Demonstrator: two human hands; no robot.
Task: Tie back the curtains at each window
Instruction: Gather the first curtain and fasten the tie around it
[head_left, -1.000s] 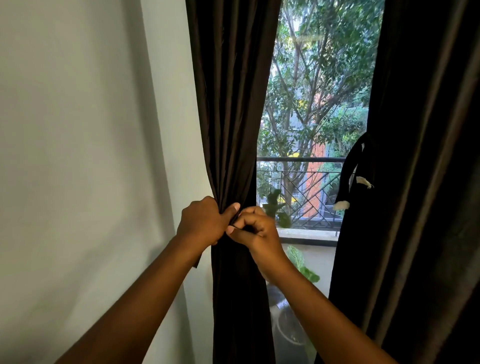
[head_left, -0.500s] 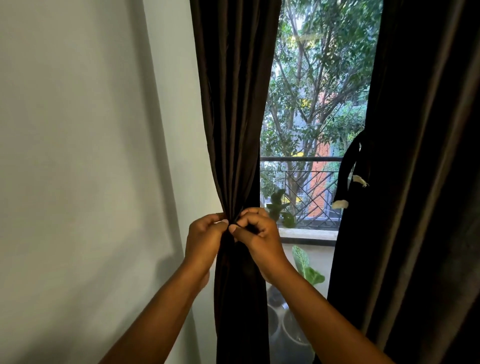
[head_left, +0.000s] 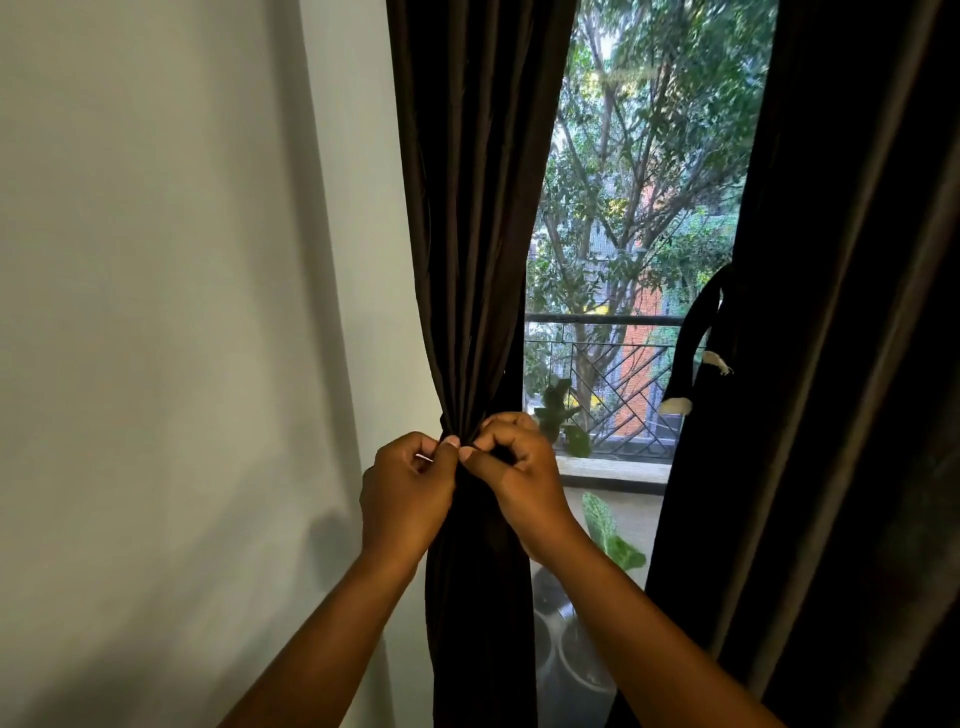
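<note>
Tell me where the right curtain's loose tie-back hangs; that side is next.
In the head view, the tie-back hangs right of centre, against the right curtain's inner edge, before the balcony railing.

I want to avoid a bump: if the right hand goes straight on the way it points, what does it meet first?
Probably the left hand: the right hand points leftward across the gathered dark brown fabric curtain, thumbs nearly touching.

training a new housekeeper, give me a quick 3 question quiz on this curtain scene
1. True or false: the left curtain is gathered into a narrow bunch where the hands meet.
2. Which hand pinches a small light piece? A) left hand B) right hand
3. What hangs loose against the right curtain?

Key:
1. True
2. A
3. A dark tie-back strap with pale ends, not wrapped around that curtain.
</note>
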